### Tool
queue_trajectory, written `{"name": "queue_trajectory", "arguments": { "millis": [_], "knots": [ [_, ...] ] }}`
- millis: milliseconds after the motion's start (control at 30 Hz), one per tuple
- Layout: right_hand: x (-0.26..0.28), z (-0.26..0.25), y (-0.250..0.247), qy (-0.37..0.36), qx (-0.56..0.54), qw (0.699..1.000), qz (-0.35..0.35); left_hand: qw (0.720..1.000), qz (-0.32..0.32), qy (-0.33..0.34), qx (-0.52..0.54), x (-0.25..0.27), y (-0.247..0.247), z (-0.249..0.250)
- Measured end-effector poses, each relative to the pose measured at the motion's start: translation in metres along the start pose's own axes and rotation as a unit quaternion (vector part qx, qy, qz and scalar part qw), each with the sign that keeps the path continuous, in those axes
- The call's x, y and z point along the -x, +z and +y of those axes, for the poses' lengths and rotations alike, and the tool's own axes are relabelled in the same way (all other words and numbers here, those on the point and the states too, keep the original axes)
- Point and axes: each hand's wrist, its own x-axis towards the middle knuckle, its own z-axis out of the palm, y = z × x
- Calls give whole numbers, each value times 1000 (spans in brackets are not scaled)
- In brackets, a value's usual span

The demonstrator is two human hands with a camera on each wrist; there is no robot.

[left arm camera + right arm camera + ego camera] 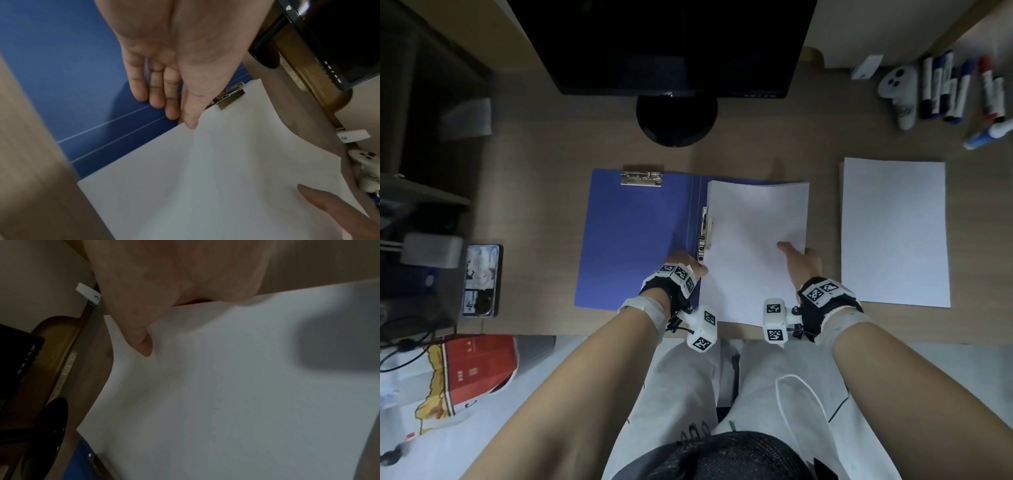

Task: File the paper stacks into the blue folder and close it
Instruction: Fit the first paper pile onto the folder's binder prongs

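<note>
As blue folder (633, 236) lies open | paper stack (753, 240) over right half

**Filing in progress**

Showing the blue folder (633, 236) lying open and flat on the desk (544, 192), a metal clip (641, 178) sitting at its left panel's top edge. Carrying one white paper stack (753, 219) over the right panel, bowing upward, left edge touching the spine clip (705, 233). Leaving a second paper stack (893, 233) lying flat beside it, to the right.
</note>
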Motion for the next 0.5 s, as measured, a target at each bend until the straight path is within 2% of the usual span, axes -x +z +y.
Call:
{"name": "queue_trajectory", "arguments": {
  "millis": [133,200,300,333,400,433,500],
  "knots": [
    [-5,4,2,-22,15,999,18,999,14,8,39,7,-1,2],
    [-7,6,1,-35,32,998,36,999,10,-5,49,-9,2,-2],
    [-4,3,-1,-44,84,994,49,986,41,-37,157,-28,-1,-10],
    [-3,1,-1,-49,96,993,50,981,41,-43,184,-20,-6,-7],
    [-2,0,0,-50,98,993,51,965,22,-42,256,4,-16,-1],
    [0,0,1,-45,95,993,52,956,-7,-44,289,14,-18,2],
    [2,-2,5,-36,101,993,58,946,-48,-60,314,23,-16,3]
  ]
}}
